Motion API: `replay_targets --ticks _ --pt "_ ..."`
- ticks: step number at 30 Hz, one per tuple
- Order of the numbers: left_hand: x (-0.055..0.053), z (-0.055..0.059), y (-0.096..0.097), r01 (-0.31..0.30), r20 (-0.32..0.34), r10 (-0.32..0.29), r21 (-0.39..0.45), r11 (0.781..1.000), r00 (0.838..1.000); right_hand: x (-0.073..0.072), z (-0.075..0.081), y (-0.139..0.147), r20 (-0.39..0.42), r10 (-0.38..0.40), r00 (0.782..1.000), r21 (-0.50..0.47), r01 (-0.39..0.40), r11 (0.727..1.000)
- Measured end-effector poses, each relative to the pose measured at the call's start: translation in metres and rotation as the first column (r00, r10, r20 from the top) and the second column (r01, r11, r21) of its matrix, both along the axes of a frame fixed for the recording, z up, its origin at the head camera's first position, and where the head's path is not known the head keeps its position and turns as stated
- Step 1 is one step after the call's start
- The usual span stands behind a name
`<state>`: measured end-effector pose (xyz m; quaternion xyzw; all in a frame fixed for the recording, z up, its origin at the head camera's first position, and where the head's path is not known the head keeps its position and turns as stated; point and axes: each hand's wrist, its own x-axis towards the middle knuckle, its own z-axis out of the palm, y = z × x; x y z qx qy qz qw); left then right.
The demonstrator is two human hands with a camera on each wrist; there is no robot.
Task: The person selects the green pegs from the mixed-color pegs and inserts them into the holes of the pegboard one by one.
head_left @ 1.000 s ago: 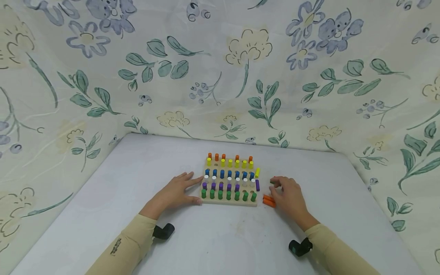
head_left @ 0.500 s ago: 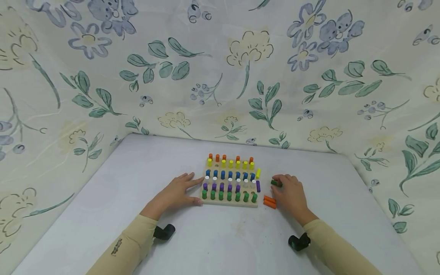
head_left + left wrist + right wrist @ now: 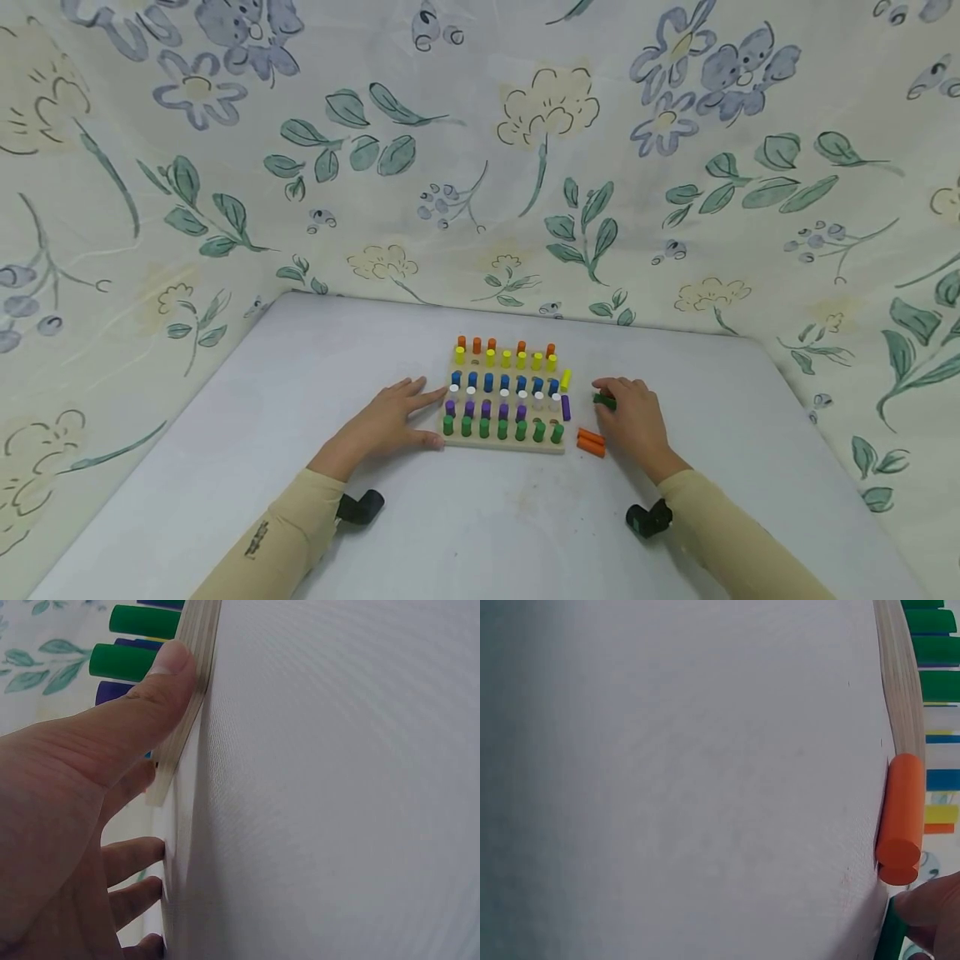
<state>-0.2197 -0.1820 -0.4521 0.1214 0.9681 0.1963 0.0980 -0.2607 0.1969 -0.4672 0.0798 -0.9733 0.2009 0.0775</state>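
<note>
A wooden pegboard (image 3: pixel 501 447) lies on the table, with rows of orange, yellow, blue, white, purple and green pegs standing in it. My left hand (image 3: pixel 382 421) rests at its left side, fingers spread; in the left wrist view the thumb (image 3: pixel 174 664) presses on the board's edge beside a green peg (image 3: pixel 120 663). To the right of the board my right hand (image 3: pixel 632 418) pinches a loose green peg (image 3: pixel 604 402) at table level. In the right wrist view the thumb touches this green peg (image 3: pixel 891 930), and the other fingers are mostly out of frame.
Two orange pegs (image 3: pixel 591 444) lie side by side near the board's front right corner. Along its right edge are a purple peg (image 3: pixel 566 407) and a yellow peg (image 3: pixel 566 381). A flowered cloth (image 3: pixel 480 183) hangs behind the white table (image 3: pixel 480 533).
The green peg, mostly hidden by the right hand a second ago, now shows below its fingertips. That hand has shifted only slightly. My left hand stays in place on the board.
</note>
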Motion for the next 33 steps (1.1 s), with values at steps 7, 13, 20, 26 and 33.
replay_targets --ticks 7,13,20,26,33 --pt "-0.0008 -0.0006 0.0006 0.004 -0.005 -0.004 -0.004 1.000 1.000 -0.0017 -0.0008 -0.0002 0.023 0.022 1.000 0.015 -0.022 1.000" --pt "-0.0010 -0.0006 0.0011 0.002 -0.006 -0.002 -0.002 1.000 1.000 -0.0010 -0.0016 -0.0001 0.020 0.040 0.999 0.022 -0.041 0.999" --pt "-0.0011 -0.0001 0.0014 0.005 -0.001 -0.005 -0.002 1.000 1.000 0.0006 -0.0024 -0.0005 0.027 0.051 0.998 -0.054 -0.049 0.997" --pt "-0.0011 0.0019 0.0018 0.011 0.007 -0.011 -0.002 1.000 1.000 0.0040 -0.0017 -0.0017 -0.005 0.071 0.997 -0.172 -0.071 0.983" --pt "-0.0011 0.0014 0.0006 0.016 0.008 -0.016 -0.002 1.000 1.000 0.0079 -0.0025 -0.0042 -0.019 0.099 0.995 -0.249 -0.101 0.963"
